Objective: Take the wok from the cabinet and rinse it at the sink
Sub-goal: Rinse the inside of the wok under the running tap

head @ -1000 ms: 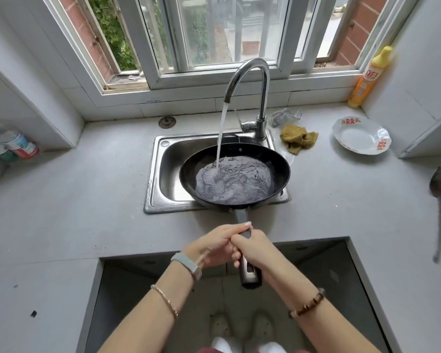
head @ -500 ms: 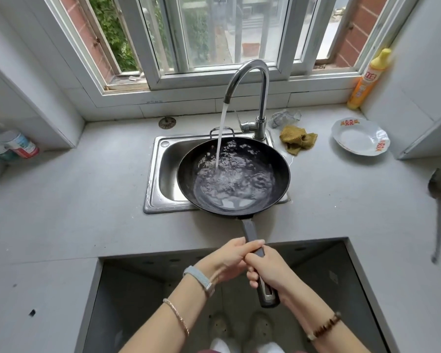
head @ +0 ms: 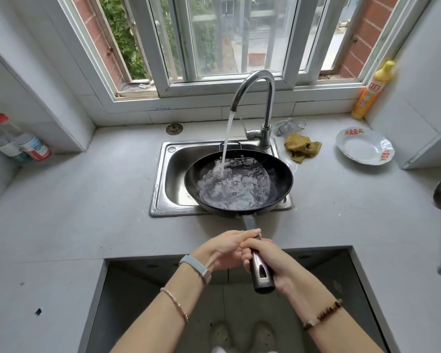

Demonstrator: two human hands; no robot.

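The left hand [head: 224,248] and right hand [head: 273,258] both grip the long dark handle [head: 261,273] of the round black wok [head: 279,179], held over the stainless-steel sink [head: 163,179] under the curved chrome tap [head: 267,98], its rippled water calmer than a half-second earlier, a crumpled mustard cloth [head: 301,149] lying beyond it to the right.

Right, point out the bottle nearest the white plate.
The yellow bottle in the far right corner, standing just behind the plate. The red-capped bottle and its neighbour are away at the far left.
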